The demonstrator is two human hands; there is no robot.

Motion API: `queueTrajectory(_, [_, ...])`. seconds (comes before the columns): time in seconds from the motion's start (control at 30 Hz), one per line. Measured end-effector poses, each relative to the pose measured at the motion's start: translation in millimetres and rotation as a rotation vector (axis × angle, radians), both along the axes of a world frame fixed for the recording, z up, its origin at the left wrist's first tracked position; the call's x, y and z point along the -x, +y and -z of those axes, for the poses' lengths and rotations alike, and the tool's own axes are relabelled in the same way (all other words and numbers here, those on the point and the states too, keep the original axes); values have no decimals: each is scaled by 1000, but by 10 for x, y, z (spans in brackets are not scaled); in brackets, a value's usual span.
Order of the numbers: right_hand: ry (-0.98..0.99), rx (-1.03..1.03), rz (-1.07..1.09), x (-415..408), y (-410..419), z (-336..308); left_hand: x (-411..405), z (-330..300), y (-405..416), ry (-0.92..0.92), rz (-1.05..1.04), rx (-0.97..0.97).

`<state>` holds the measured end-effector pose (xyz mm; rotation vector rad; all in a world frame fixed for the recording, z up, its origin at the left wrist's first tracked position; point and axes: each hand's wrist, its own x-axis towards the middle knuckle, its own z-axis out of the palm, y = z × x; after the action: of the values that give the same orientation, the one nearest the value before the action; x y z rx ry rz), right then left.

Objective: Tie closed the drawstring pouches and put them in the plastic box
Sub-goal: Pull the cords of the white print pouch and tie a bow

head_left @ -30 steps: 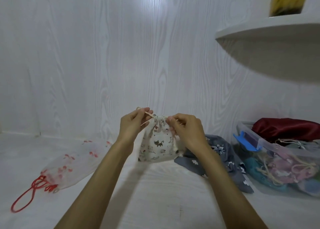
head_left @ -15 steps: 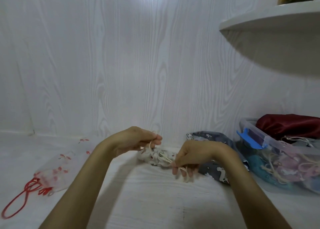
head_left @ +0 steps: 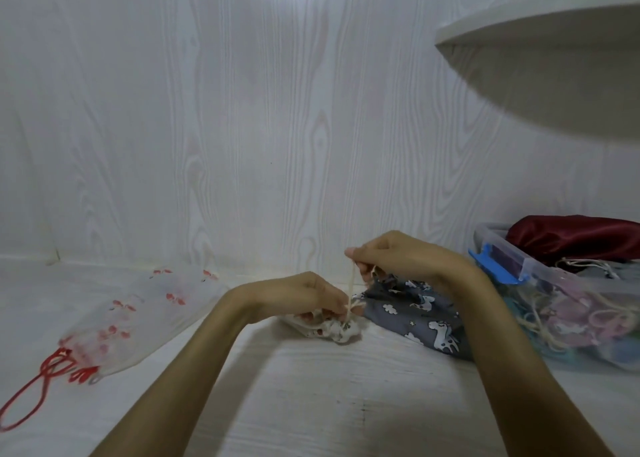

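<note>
White wood-grain floor and wall; curved shelf high above the plastic box. Left of the box, small printed pouch lying on the floor, pinned under left hand; right hand raised, pinching its cream cord taut. Inside the box: maroon pouch and others.

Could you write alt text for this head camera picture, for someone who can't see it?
Two hands tie a small white pouch: the left hand holds it down, the right hand pulls its cord upward. A plastic box of pouches sits right.
</note>
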<state>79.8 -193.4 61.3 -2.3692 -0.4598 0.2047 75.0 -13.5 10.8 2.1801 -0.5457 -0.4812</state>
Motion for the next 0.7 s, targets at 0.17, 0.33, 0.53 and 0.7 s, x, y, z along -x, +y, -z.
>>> queueTrajectory(0.17, [-116,-180,-44,-9,171,69,21,48,-79,-20,-10,42])
queueTrajectory(0.33, [-51,92,-187,-80,-39,96,-7,-32,40,85,-148,263])
queueTrajectory(0.53, [-114,152,-145,-113,-51,149,-1,-109,119,143,-154,316])
queueTrajectory(0.7, [-104,64,-153,-79,-134,49,-53,-61,204,159,-230,410])
